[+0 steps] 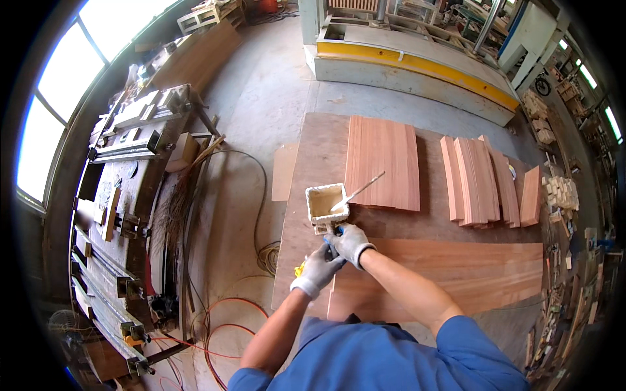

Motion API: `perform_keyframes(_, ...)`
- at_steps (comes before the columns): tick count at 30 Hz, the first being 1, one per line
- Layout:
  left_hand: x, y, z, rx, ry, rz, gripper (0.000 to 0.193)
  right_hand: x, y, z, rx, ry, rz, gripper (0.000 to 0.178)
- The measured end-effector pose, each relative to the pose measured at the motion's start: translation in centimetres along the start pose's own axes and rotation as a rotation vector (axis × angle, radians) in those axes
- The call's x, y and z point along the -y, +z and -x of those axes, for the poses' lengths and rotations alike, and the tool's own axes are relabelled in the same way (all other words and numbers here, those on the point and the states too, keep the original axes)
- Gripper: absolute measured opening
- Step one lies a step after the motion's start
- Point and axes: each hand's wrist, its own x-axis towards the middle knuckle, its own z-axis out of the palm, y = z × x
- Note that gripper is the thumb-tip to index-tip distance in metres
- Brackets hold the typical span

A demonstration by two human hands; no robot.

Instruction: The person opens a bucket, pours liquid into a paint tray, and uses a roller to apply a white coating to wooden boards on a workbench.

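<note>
My left hand (318,268), in a grey-and-white work glove, meets my right hand (353,244), gloved the same way, over the near left part of the brown work board (319,140). Both hands have their fingers closed around something small with blue on it, mostly hidden by the gloves. Just beyond them stands a square tub (313,199) crusted with pale glue, a glue-coated stick or brush (365,188) leaning out over its right rim. A bit of bright yellow (300,268) shows beside my left hand. Close to my right forearm lies a wide reddish wood panel (450,270).
Curved wood strips lie in a stack (383,163) past the tub, with more strips (473,179) to the right. A clamp bench (134,176) stands at left; hoses (235,303) loop on the floor. A large yellow-edged press (417,58) is at the back.
</note>
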Motion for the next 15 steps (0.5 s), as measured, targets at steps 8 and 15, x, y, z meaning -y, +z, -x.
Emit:
perform_keyframes(8,1.7,-7.4,-1.8,-0.252,-0.082,-0.371,0.068,0.6,3.0,0.5,-0.029,0.22,-0.288,0.035)
perform_keyframes(15,1.5,-6.4,-7.0,-0.15,0.084,-0.733,0.089,-2.1,2.6,-0.3,-0.061,-0.058,-0.046,0.042)
